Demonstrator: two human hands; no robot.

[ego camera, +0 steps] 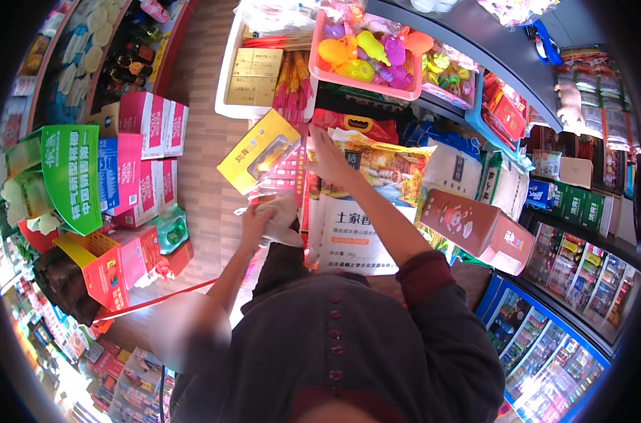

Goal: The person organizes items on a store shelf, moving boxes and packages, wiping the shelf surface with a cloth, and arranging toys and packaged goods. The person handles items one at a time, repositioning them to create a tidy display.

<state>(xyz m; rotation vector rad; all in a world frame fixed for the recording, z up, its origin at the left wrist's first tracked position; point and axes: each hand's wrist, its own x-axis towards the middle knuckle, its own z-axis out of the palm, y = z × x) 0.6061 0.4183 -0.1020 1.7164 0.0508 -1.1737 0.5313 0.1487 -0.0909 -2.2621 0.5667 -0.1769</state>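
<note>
My left hand [258, 219] grips a pale cloth [281, 218] below a yellow windowed box [261, 152]. The box lies tilted over a stack of pink-and-white packages [284, 177]. To its right, my right hand [328, 156] is spread with its palm edge at the upper left of a printed rice bag [373, 211]; nothing shows in its grasp. A red bag with a yellow-rimmed handle [358, 123] lies just above that hand.
A white foam box [226, 100] holds incense sticks and cartons. Beside it, a pink basket [364, 89] holds rubber toys. A brown carton [458, 219] stands at right, near more rice bags [452, 166]. Stacked pink cartons [154, 127] and a red strap [156, 301] are at left.
</note>
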